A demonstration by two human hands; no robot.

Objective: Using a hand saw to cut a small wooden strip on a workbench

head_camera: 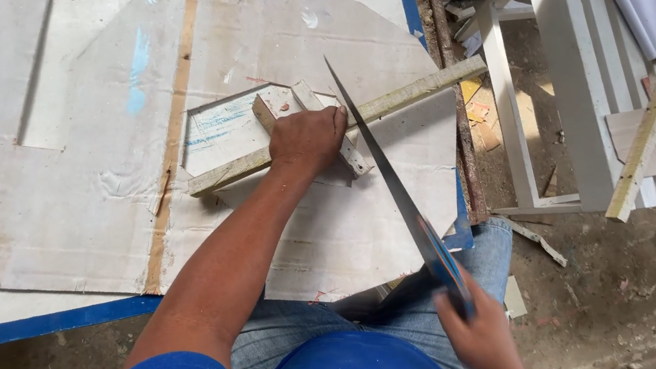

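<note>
left hand (pixel 307 138) pressing flat, right hand (pixel 479 326) seemingly gripping

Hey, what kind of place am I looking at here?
Likely a rough carpentry workshop or building site. The right hand holds a handsaw against a wooden strip pinned by the left hand, beside white slatted furniture on a littered dirt floor.
</note>
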